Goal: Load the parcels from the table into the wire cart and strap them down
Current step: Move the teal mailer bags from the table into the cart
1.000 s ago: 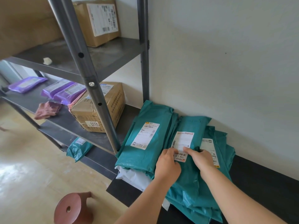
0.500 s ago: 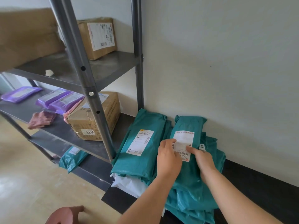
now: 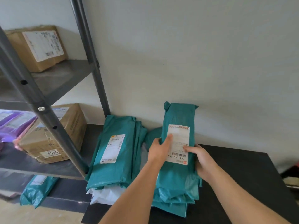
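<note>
Lower centre of the frame: two bare forearms are being extended forward over the black table. Just right of centre, a stack of teal parcels is being gripped between both hands. Its left edge is being clasped by the left hand, fingers curled behind and thumb laid across the white label of the top parcel. Its right edge is being clasped by the right hand, fingers curled, with the fingertips being pressed on the label's lower right part. The stack is being held with its far end raised toward the wall. Whether its near end is clear of the table cannot be told.

Left of the hands, a second pile of teal parcels is being supported flat at the table's left end, label upward, apart from both hands. A white parcel is being covered by it.

Further left, a grey metal rack is being used for storage:
- Lower left: a single teal mailer on the bottom shelf.
- Middle left: a taped cardboard box beside purple mailers on the middle shelf.
- Upper left: a labelled cardboard box on the top shelf.

The upper right of the frame is being filled by a pale wall.
</note>
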The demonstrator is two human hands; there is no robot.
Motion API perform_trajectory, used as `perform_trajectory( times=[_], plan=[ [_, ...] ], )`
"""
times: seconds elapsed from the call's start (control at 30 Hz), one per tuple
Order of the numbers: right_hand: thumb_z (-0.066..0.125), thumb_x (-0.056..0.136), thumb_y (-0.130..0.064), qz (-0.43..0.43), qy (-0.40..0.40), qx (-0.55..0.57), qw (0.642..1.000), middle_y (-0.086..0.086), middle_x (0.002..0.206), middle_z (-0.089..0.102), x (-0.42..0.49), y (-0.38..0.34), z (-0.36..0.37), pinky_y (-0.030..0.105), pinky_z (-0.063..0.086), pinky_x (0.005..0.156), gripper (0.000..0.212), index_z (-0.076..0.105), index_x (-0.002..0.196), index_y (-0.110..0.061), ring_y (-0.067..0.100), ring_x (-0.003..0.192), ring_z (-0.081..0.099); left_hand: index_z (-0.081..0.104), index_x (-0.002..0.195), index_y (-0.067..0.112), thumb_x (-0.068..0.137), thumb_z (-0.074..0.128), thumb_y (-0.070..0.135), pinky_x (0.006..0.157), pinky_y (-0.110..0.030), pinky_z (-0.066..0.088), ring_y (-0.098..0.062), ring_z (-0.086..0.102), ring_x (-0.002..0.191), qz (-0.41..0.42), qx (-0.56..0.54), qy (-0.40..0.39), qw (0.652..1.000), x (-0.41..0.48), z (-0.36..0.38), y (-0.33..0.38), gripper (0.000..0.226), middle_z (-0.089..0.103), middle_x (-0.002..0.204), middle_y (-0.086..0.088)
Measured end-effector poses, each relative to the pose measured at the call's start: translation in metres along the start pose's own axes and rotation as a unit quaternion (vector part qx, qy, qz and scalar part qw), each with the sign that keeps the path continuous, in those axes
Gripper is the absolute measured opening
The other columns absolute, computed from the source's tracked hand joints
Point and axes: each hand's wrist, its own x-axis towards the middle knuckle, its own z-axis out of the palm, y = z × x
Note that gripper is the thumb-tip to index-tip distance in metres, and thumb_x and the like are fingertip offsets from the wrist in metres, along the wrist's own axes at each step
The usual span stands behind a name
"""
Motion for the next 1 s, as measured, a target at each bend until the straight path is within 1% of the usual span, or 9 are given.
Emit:
perform_trajectory(
  times=[0.07, 0.17, 0.27, 0.33, 0.43, 0.53, 0.7, 0.9, 1.0],
  plan=[
    [0.063, 0.086, -0.007, -0.006, 0.007, 0.010, 1.000, 0.011, 0.106, 0.074, -0.011, 0.002, -0.014, 0.051, 0.050, 0.096, 0.034, 0.062, 0.120, -0.011, 0.031, 0.105, 0.067, 0.057, 0.124, 0.017, 0.089, 0.056, 0.059, 0.083, -0.033, 0.055, -0.017, 0.065, 0.094, 0.014, -0.011, -0.028, 0.999, -0.002, 0.016, 0.002, 0.055, 0.067, 0.104, 0.003],
    [0.065, 0.089, -0.018, -0.025, 0.028, 0.043, 0.998, 0.011, 0.105, 0.074, -0.026, 0.003, -0.041, 0.043, 0.054, 0.083, 0.032, 0.061, 0.119, -0.010, 0.029, 0.099, 0.070, 0.055, 0.110, 0.023, 0.090, 0.058, 0.058, 0.064, -0.022, 0.049, -0.011, 0.063, 0.084, 0.048, -0.003, -0.071, 0.996, -0.012, 0.043, 0.007, 0.040, 0.064, 0.092, 0.008],
    [0.072, 0.081, -0.036, -0.041, 0.052, 0.058, 0.996, 0.011, 0.111, 0.073, -0.042, 0.003, -0.074, 0.046, 0.053, 0.091, 0.050, 0.063, 0.123, -0.011, 0.028, 0.103, 0.070, 0.055, 0.108, 0.021, 0.090, 0.057, 0.059, 0.067, -0.025, 0.053, -0.013, 0.065, 0.085, 0.070, 0.023, -0.117, 0.990, -0.029, 0.076, 0.008, 0.042, 0.067, 0.094, 0.004],
    [0.076, 0.075, -0.039, -0.045, 0.079, 0.069, 0.993, 0.011, 0.111, 0.073, -0.054, 0.003, -0.098, 0.046, 0.053, 0.092, 0.058, 0.062, 0.124, -0.012, 0.029, 0.103, 0.070, 0.056, 0.108, 0.021, 0.090, 0.056, 0.058, 0.070, -0.026, 0.054, -0.013, 0.066, 0.084, 0.079, 0.037, -0.150, 0.985, -0.044, 0.099, 0.007, 0.040, 0.067, 0.095, 0.004],
    [0.074, 0.082, -0.029, -0.053, 0.125, 0.089, 0.987, 0.010, 0.106, 0.075, -0.075, 0.007, -0.134, 0.043, 0.054, 0.083, 0.043, 0.064, 0.120, -0.012, 0.029, 0.100, 0.071, 0.055, 0.110, 0.023, 0.092, 0.057, 0.054, 0.062, -0.020, 0.049, -0.009, 0.064, 0.081, 0.088, 0.034, -0.198, 0.976, -0.066, 0.132, 0.007, 0.036, 0.066, 0.094, 0.007],
    [0.074, 0.084, -0.026, -0.061, 0.183, 0.104, 0.976, 0.006, 0.101, 0.076, -0.100, 0.017, -0.174, 0.038, 0.052, 0.075, 0.035, 0.064, 0.116, -0.014, 0.027, 0.098, 0.070, 0.058, 0.118, 0.019, 0.091, 0.058, 0.054, 0.063, -0.020, 0.050, -0.011, 0.067, 0.084, 0.090, 0.049, -0.246, 0.964, -0.089, 0.170, 0.006, 0.044, 0.069, 0.101, 0.003],
    [0.077, 0.081, -0.024, -0.047, 0.270, 0.129, 0.953, 0.008, 0.104, 0.075, -0.155, 0.034, -0.261, 0.047, 0.053, 0.091, 0.035, 0.065, 0.112, -0.014, 0.030, 0.098, 0.070, 0.058, 0.120, 0.015, 0.090, 0.059, 0.055, 0.067, -0.022, 0.054, -0.011, 0.068, 0.086, 0.074, 0.091, -0.335, 0.935, -0.147, 0.251, -0.003, 0.050, 0.069, 0.100, 0.004],
    [0.075, 0.083, -0.026, -0.036, 0.320, 0.177, 0.930, 0.007, 0.098, 0.076, -0.222, 0.055, -0.369, 0.039, 0.055, 0.075, 0.033, 0.068, 0.111, -0.011, 0.028, 0.091, 0.073, 0.050, 0.133, 0.015, 0.088, 0.060, 0.057, 0.065, -0.022, 0.052, -0.010, 0.066, 0.090, 0.051, 0.140, -0.394, 0.907, -0.218, 0.345, -0.022, 0.063, 0.066, 0.109, 0.002],
    [0.072, 0.087, -0.022, -0.038, 0.341, 0.195, 0.919, 0.006, 0.091, 0.077, -0.252, 0.065, -0.415, 0.032, 0.052, 0.064, 0.020, 0.069, 0.103, -0.010, 0.024, 0.081, 0.073, 0.051, 0.126, 0.016, 0.086, 0.063, 0.059, 0.069, -0.025, 0.057, -0.012, 0.069, 0.089, 0.020, 0.158, -0.420, 0.893, -0.251, 0.388, -0.038, 0.059, 0.070, 0.105, 0.002]
  ],
)
